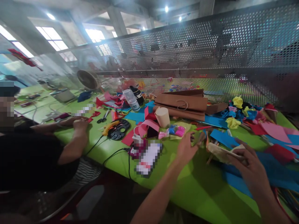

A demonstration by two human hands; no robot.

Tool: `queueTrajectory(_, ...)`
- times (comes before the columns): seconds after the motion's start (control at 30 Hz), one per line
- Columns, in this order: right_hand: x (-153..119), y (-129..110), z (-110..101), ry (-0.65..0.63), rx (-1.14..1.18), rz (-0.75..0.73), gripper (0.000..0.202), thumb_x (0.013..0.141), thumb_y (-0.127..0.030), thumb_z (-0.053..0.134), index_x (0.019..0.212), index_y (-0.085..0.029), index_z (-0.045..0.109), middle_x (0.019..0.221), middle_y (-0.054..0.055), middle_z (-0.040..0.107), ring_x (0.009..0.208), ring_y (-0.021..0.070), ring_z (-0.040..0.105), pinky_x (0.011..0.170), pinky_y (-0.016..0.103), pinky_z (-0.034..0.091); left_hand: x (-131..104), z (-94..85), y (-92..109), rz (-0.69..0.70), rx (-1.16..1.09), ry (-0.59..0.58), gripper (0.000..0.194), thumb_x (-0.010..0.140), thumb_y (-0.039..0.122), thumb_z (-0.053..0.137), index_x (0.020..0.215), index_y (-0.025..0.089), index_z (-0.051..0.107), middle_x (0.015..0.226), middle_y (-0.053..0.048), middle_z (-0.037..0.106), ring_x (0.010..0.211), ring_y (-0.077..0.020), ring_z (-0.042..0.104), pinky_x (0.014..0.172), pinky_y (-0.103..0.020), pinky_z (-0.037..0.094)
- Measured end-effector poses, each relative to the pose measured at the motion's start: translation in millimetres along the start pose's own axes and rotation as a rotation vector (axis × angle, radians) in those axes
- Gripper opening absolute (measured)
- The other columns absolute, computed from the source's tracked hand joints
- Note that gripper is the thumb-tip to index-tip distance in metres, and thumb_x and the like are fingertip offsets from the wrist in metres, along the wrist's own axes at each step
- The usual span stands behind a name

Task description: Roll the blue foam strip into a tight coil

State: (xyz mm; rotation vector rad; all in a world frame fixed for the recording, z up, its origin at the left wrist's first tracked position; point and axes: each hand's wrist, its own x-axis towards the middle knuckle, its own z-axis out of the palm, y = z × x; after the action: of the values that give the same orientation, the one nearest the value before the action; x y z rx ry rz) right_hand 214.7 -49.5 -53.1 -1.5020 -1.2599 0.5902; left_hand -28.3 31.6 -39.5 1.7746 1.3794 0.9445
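Note:
My left hand (187,147) reaches over the green table with its fingers apart, smeared a little by motion. I see nothing plainly held in it; it is close to a bag of small pink and blue balls (176,130). My right hand (249,160) grips a long, flat, pale cream piece (219,152) between thumb and fingers, tilted above the table. Whether that piece is paper, felt or wood I cannot make out. Blue sheets (268,168) lie beneath and beside this hand. Slim orange and brown bits near the cream piece's left end are blurred.
A phone (148,159) and a power strip (136,151) with cables lie left of my arms. Behind are a cream roll (163,117), brown sheets (181,104), a black reel (119,129), scissors (104,116) and crumpled yellow paper (233,123). At left, a person works with both hands.

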Motion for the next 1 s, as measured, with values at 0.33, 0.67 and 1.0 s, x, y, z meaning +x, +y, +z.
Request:
queueTrajectory(0.33, -1, -22, -2, 0.073, 0.095, 0.147, 0.048, 0.081, -0.059, 0.074, 0.109, -0.021, 0.074, 0.1, 0.005, 0.073, 0.083, 0.0218, 0.063, 0.063, 0.027, 0.05, 28, 25.7, -2, 0.053, 0.765, -0.157, 0.055, 0.092, 0.057, 0.064, 0.124, 0.013, 0.059, 0.125, -0.019, 0.067, 0.12, -0.0366, 0.064, 0.105, -0.051, 0.047)
queueTrajectory(0.67, -4, -12, 2, 0.059, 0.243, 0.271, 0.046, 0.077, -0.064, 0.079, 0.097, -0.023, 0.074, 0.071, 0.0, 0.062, 0.062, 0.0146, 0.048, 0.049, 0.023, 0.037, 28, 18.2, -16, -0.01, 0.758, -0.09, 0.037, 0.097, 0.041, 0.063, 0.126, 0.019, 0.059, 0.124, -0.013, 0.07, 0.121, -0.0285, 0.065, 0.105, -0.042, 0.047)
queueTrajectory(1.0, -8, -15, 10, -0.201, 0.11, 0.138, 0.044, 0.081, -0.063, 0.074, 0.101, -0.024, 0.078, 0.084, 0.005, 0.075, 0.07, 0.0218, 0.065, 0.055, 0.027, 0.05, 30, 18.3, -19, -0.067, 0.675, -0.102, 0.028, 0.1, 0.04, 0.058, 0.117, 0.019, 0.066, 0.12, -0.014, 0.074, 0.115, -0.0292, 0.069, 0.103, -0.044, 0.051)
